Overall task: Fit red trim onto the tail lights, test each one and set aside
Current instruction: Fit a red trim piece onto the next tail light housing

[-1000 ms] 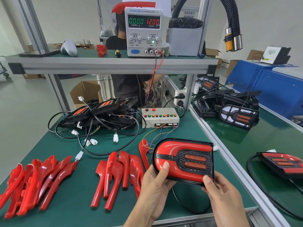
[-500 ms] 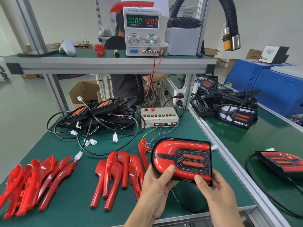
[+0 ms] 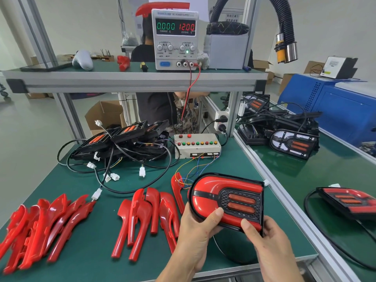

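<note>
A tail light (image 3: 227,200) with red trim fitted around its black grille and two orange bars is held above the green mat. My left hand (image 3: 195,235) grips its lower left edge, thumb on the red trim. My right hand (image 3: 266,243) holds the lower right corner, thumb pressing the red strip. Loose red trim pieces (image 3: 150,216) lie in a row left of my hands, and more red trims (image 3: 40,226) are heaped at the far left. Untrimmed black tail lights (image 3: 122,139) with cables are piled behind. A tester box (image 3: 196,146) with coloured buttons stands at centre.
A power supply (image 3: 175,37) on the upper shelf reads 0.000 and 12.00. On the right bench lie a finished red tail light (image 3: 350,200) and a pile of black lights (image 3: 289,135). White connectors (image 3: 114,176) and black cables cross the mat. A person sits behind the shelf.
The tail light has shifted slightly left and down in my hands. My right thumb has slid left along the lower red strip.
</note>
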`<state>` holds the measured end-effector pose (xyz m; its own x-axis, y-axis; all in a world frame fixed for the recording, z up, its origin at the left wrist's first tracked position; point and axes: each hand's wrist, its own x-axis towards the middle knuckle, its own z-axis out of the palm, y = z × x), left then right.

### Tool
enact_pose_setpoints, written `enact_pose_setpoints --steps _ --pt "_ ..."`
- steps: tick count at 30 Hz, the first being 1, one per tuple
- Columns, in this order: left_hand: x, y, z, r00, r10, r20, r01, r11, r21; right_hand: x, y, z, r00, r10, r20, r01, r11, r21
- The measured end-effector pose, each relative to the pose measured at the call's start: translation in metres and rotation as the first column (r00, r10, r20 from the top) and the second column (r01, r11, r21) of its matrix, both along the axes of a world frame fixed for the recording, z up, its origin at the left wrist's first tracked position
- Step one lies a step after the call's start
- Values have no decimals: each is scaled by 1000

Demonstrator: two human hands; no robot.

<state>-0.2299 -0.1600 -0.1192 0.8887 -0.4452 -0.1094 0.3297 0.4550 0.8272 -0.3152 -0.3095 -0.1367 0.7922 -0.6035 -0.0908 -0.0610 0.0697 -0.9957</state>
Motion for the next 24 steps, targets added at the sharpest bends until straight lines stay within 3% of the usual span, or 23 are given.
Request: enact_pose_setpoints --steps 9,15,21,24 --pt "4 3 2 996 -92 9 93 992 -84 -6 1 9 999 -53 0 52 998 37" --pt "-2 -1 -3 999 -35 17 34 999 12 -12 10 10 990 -128 -54 131 990 45" --pt "12 -5 9 981 -192 20 190 979 73 -16 14 13 986 -161 -32 161 919 359" --pt "22 -17 17 962 -263 71 253 958 134 -13 11 20 961 -275 35 198 770 607"
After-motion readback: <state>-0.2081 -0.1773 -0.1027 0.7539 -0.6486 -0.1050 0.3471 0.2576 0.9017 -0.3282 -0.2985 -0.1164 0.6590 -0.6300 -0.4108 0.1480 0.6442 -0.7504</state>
